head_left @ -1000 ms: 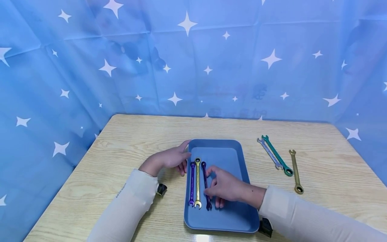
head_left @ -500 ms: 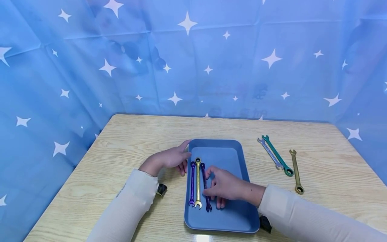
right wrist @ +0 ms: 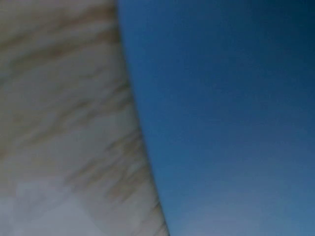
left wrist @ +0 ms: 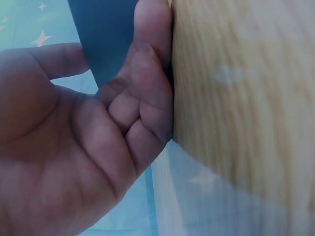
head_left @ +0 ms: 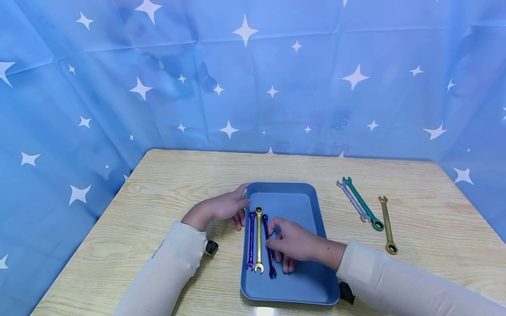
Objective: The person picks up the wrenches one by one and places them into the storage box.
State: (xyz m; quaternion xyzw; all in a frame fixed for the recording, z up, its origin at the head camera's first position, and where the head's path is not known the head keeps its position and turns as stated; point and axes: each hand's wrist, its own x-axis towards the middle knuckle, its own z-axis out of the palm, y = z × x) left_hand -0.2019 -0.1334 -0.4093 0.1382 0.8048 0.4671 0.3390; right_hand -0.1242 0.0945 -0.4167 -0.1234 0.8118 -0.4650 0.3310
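Observation:
A blue tray (head_left: 281, 188) lies on the wooden table, and my left hand (head_left: 225, 207) grips its left rim. In the left wrist view the thumb and fingers stand on opposite sides of the tray wall (left wrist: 106, 37). Inside the tray are a purple combination wrench (head_left: 251, 239), a gold wrench (head_left: 258, 239) beside it, and a dark purple wrench (head_left: 271, 263), slightly slanted. My right hand (head_left: 297, 240) holds the dark purple wrench between thumb and index finger, low over the tray floor; the thumb hides part of its shaft. The right wrist view shows no hand.
Right of the tray, on the table, lie a silver wrench (head_left: 353, 200) and a green wrench (head_left: 363, 203) close together. Another dull gold wrench (head_left: 387, 226) is farther right. A blue curtain (head_left: 221, 66) with white stars hangs behind the table.
The dark purple wrench's upper end has shifted slightly left, nearer the gold wrench, and the whole wrench slid a little toward me. The left hand and tray have stayed put.

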